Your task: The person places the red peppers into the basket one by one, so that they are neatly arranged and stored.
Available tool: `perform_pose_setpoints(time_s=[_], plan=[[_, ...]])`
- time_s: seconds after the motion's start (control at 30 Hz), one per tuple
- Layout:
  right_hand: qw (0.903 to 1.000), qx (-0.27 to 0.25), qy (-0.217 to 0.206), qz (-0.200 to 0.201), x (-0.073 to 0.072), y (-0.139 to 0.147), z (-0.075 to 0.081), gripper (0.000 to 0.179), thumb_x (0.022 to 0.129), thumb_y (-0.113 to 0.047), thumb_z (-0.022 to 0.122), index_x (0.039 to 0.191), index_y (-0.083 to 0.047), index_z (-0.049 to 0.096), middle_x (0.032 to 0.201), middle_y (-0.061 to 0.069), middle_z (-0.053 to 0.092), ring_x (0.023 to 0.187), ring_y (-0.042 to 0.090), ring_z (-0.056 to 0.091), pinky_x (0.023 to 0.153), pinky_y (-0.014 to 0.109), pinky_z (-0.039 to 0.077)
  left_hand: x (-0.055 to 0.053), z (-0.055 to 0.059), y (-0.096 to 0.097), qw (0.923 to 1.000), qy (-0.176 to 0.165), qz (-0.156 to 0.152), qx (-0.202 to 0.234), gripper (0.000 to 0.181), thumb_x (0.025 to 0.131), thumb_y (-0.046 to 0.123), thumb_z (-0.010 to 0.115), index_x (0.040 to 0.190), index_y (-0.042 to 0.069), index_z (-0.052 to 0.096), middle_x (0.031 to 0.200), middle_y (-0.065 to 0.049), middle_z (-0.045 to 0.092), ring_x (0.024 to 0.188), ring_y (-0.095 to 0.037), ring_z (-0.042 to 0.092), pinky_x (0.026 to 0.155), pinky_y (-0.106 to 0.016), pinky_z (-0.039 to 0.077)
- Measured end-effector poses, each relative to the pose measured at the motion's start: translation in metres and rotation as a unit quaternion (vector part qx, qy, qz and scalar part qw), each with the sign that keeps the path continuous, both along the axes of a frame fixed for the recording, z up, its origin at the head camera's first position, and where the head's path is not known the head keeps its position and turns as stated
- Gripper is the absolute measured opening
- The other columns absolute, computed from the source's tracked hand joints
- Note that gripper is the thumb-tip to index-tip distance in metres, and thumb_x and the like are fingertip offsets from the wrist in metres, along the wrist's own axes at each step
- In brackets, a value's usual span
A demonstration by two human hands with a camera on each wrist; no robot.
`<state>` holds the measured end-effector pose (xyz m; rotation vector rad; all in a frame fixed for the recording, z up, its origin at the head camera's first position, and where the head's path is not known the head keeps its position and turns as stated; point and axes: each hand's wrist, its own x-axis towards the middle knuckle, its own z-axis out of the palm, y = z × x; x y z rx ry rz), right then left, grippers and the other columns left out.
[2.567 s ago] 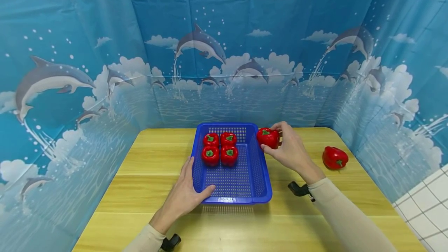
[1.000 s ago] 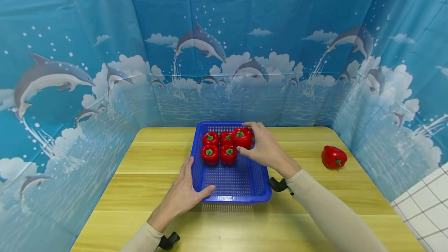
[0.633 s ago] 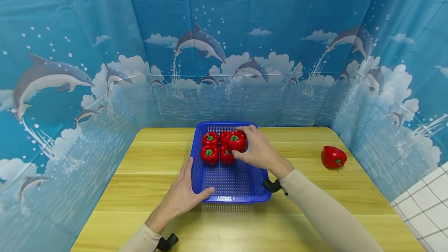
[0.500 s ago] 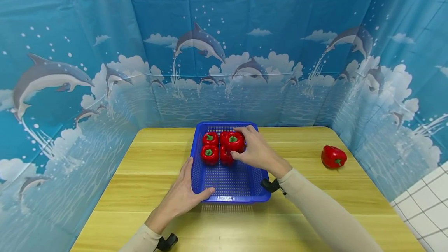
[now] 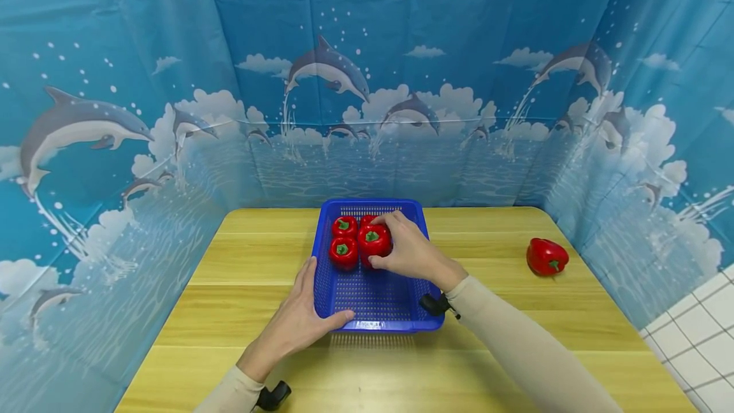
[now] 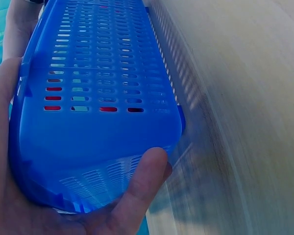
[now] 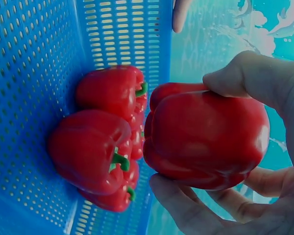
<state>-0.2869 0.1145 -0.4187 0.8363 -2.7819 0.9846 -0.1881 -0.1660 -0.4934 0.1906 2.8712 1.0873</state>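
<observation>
My right hand (image 5: 410, 250) grips a red bell pepper (image 5: 374, 244), thumb on one side and fingers on the other. The held pepper is above the other peppers in the blue basket (image 5: 378, 325), overlapping two in the head view. Several red bell peppers (image 7: 90, 149) stand grouped inside, green stems (image 7: 120, 161) showing. My left hand (image 5: 298, 311) holds the near left corner of the basket, thumb along the front rim and fingers down the left side. In the left wrist view, a fingertip (image 6: 154, 159) presses the slotted outer wall.
One more red bell pepper (image 5: 547, 257) lies on its side on the right of the wooden table (image 5: 252, 241). Behind and beside the table hangs a dolphin-printed curtain (image 5: 344, 158). White tiles (image 5: 694, 336) show at the lower right.
My right hand has carried the bell pepper from outside the basket's right rim leftward over the peppers, and lower over the last half second. The left hand stays at the corner.
</observation>
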Motion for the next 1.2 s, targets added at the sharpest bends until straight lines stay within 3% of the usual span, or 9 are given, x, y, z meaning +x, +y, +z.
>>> perform_pose_setpoints(time_s=[0.67, 1.2], plan=[[0.9991, 0.023, -0.013, 0.034, -0.005, -0.018, -0.015, 0.075, 0.091, -0.035, 0.1, 0.152, -0.008, 0.067, 0.149, 0.012, 0.074, 0.133, 0.033, 0.076, 0.112, 0.054, 0.069, -0.001, -0.001, 0.0, 1.0, 0.001, -0.005, -0.003, 0.144, 0.092, 0.081, 0.083, 0.19, 0.017, -0.001, 0.198, -0.017, 0.007, 0.169, -0.055, 0.046, 0.128, -0.076, 0.05], [0.9964, 0.05, -0.037, 0.058, -0.008, -0.03, -0.027, 0.074, 0.092, -0.033, 0.099, 0.154, -0.008, 0.067, 0.155, 0.014, 0.071, 0.142, 0.037, 0.069, 0.121, 0.059, 0.063, -0.001, 0.0, -0.001, 1.0, -0.002, -0.004, -0.004, 0.143, 0.092, 0.081, 0.083, 0.19, 0.017, 0.0, 0.199, -0.016, 0.008, 0.168, -0.055, 0.048, 0.128, -0.077, 0.05]])
